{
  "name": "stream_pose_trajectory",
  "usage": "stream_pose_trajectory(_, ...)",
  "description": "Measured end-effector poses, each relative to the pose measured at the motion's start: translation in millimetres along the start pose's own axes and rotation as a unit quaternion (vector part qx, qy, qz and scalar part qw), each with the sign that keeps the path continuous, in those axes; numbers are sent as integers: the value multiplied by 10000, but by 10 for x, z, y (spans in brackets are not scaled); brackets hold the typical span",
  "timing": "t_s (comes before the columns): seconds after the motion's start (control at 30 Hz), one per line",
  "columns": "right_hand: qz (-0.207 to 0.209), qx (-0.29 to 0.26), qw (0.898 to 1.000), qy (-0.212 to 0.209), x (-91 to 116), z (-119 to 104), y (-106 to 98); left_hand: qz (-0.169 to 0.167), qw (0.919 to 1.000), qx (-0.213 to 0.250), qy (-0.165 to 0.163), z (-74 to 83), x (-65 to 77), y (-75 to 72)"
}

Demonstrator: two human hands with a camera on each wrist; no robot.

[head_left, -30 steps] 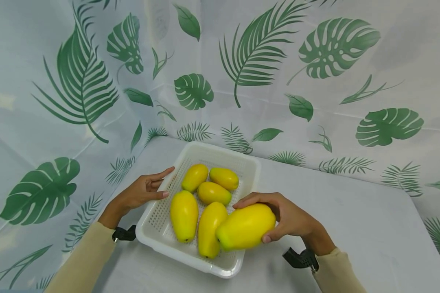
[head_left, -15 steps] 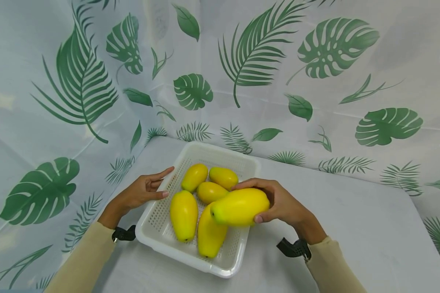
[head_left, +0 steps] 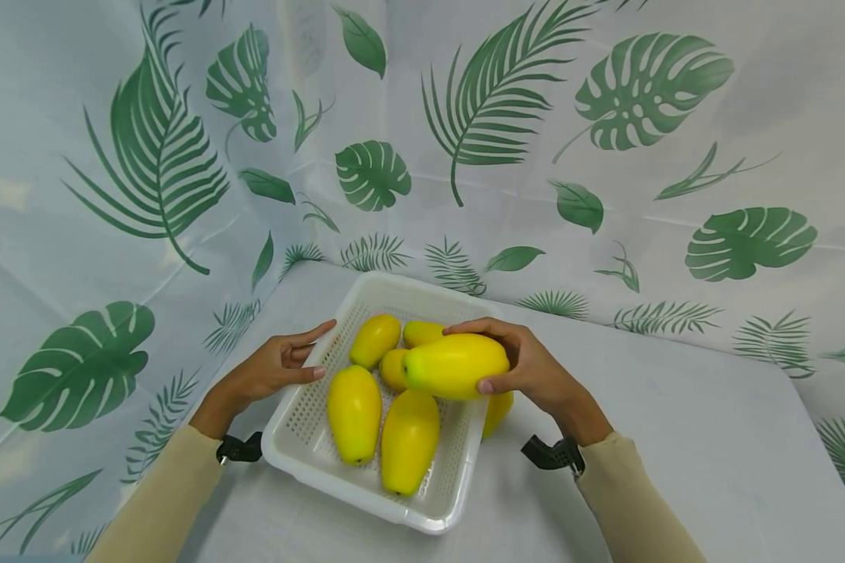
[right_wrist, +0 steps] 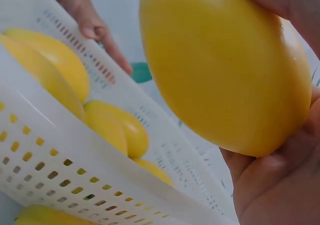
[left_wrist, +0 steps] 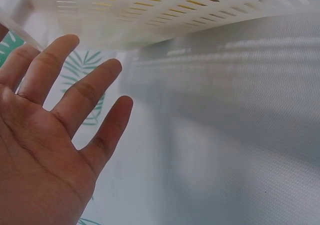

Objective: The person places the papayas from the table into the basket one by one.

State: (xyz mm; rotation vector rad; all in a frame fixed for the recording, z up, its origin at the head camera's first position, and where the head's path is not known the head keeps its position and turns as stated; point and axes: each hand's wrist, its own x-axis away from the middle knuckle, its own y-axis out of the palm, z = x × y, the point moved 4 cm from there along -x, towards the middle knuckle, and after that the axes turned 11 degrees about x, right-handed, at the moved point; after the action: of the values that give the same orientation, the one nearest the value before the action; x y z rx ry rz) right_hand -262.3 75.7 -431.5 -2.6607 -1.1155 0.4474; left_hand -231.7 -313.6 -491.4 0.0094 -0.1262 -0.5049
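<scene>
My right hand (head_left: 528, 363) grips a large yellow papaya (head_left: 453, 366) with a greenish tip, holding it over the right side of a white perforated basket (head_left: 373, 500). The right wrist view shows this papaya (right_wrist: 220, 70) close up, above the basket's rim, with fingers and palm around it. Inside the basket lie two more big papayas, a left one (head_left: 354, 414) and a right one (head_left: 409, 446). Smaller yellow fruits (head_left: 375, 341) sit behind them, partly covered by the held papaya. My left hand (head_left: 274, 367) rests at the basket's left rim, fingers extended and spread in the left wrist view.
Another yellow fruit (head_left: 498, 412) lies on the white table (head_left: 675, 438) just outside the basket's right wall, partly hidden under my right hand. A leaf-patterned curtain (head_left: 506, 219) stands behind and to the left.
My right hand has lifted the papaya away from me and slightly left, over the basket. A yellow fruit outside the right wall has come into view. My left hand and the basket stay put.
</scene>
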Motion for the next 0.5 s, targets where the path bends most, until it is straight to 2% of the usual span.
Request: stream_pose_trajectory(0.5,456,-294,9982,250,-220,116,-96,-35,10000,48,23,36,8,23)
